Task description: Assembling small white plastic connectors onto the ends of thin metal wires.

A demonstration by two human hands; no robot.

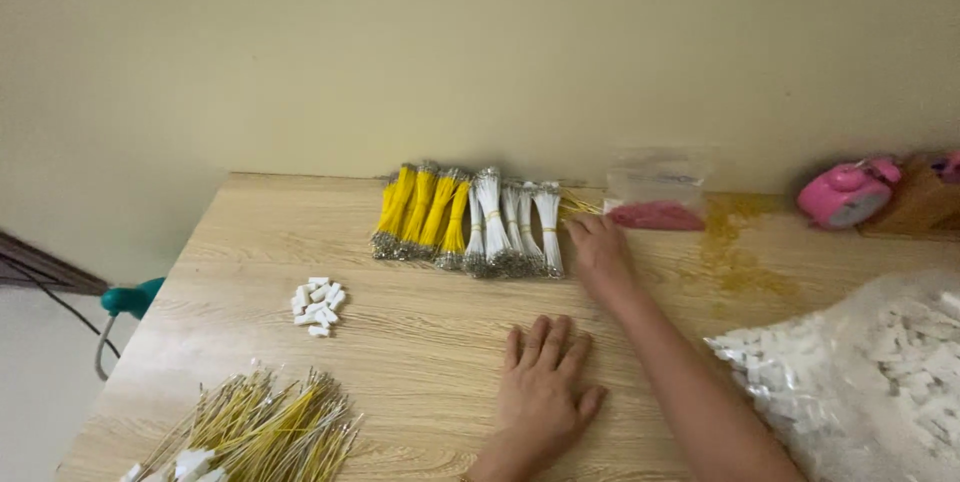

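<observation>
Wooden table (420, 342) with wire bundles (470, 222)

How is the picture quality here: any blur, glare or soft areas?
Head view: soft overall, lighting even and warm, no hard shadows or glare. The right hand at the white wire bundles looks slightly smeared; the pink clock and the bag of white pieces are blurry.

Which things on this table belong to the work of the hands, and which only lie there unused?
In use:
- right hand, touching the white wire bundles
- yellow wire bundles
- left hand, flat on the table

Lying about:
- small white connectors
- loose wires
- bag of white pieces
- pink clock
- red packet
</observation>
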